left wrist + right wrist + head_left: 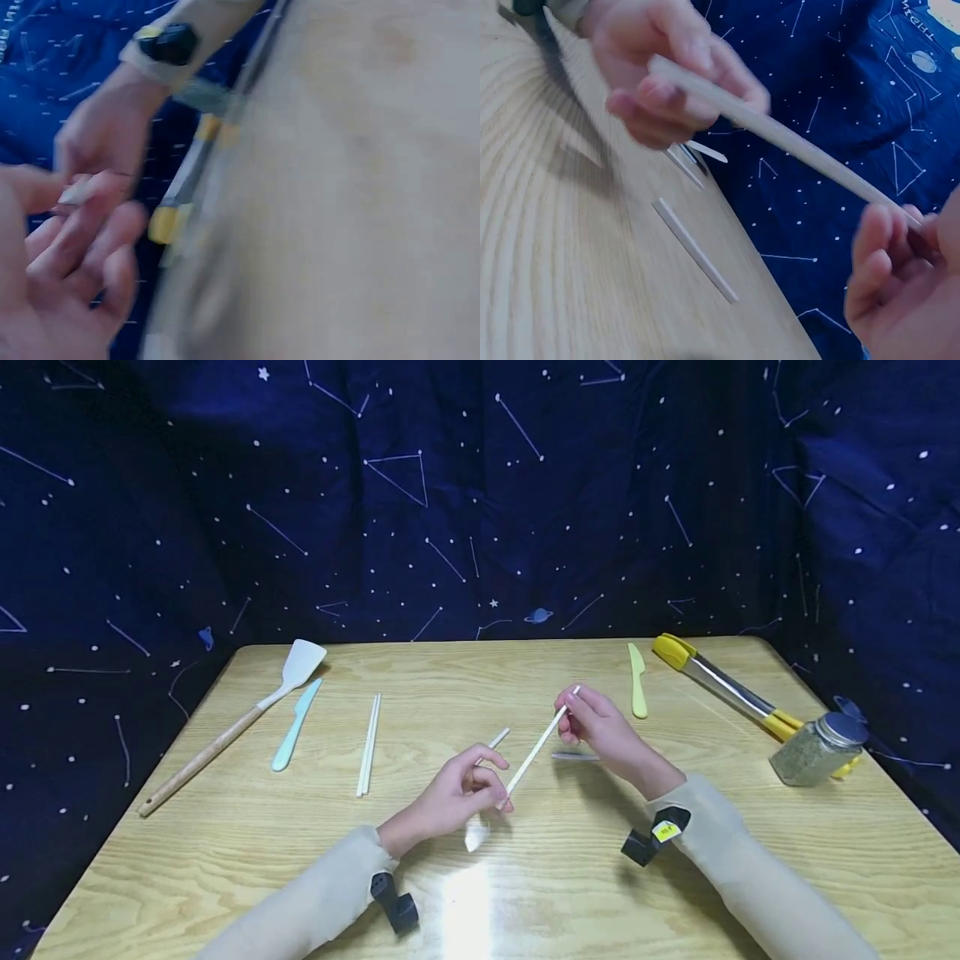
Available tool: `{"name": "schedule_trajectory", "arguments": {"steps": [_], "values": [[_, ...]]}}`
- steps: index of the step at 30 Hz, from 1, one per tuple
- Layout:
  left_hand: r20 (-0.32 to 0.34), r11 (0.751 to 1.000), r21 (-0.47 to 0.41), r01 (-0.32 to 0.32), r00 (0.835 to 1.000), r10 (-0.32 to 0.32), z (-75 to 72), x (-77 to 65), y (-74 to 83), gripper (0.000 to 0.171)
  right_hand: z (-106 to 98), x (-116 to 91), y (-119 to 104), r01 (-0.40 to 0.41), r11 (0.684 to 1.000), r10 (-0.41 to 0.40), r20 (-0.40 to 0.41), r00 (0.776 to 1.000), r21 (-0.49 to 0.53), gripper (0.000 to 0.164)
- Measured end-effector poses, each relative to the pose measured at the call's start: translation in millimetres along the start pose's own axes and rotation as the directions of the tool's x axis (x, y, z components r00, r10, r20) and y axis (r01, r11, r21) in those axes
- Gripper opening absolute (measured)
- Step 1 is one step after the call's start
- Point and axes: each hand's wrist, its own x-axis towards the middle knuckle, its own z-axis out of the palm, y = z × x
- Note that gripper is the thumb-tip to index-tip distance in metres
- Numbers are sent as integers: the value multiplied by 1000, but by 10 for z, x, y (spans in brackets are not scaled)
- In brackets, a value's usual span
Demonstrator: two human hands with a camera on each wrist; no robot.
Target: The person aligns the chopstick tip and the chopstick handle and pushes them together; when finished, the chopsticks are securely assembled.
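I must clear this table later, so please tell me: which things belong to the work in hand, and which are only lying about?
Seem to belong:
white stick, held by left hand and right hand
probably also the similar loose stick and paired sticks

Seem only lying about:
spatula
blue knife
green knife
tongs
jar
thin grey item, too small to identify

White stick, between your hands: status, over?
Left hand pinches near end, right hand far end. White stick slanted, off the table. Nothing seen between hands blocking it; loose stick on table below.
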Motion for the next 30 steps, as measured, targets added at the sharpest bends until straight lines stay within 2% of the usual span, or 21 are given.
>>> {"name": "schedule_trajectory", "arguments": {"steps": [3, 5, 9, 15, 23, 30], "values": [[102, 999, 29, -45, 994, 42, -21, 49, 90, 38, -1, -10, 11, 3, 999, 0, 109, 994, -32, 24], [126, 996, 68, -56, 991, 48, -28, 88, 161, 43, 17, -6, 3, 17, 998, -8, 155, 988, -59, 25], [140, 994, 105, -37, 990, 22, -23, 134, 265, 50, 91, 36, -40, 18, 994, 4, 206, 979, -104, 27], [164, 989, 145, -25, 986, 1, 18, 160, 297, 66, 176, 64, -103, -32, 983, 75, 237, 969, -182, 31], [157, 982, 190, 10, 987, -41, 28, 166, 282, 73, 198, 75, -75, -26, 979, 76, 250, 965, -200, 33], [155, 968, 246, -47, 988, 8, 1, 148, 297, 72, 187, 81, -81, -11, 985, 55, 249, 967, -174, 39]]}}
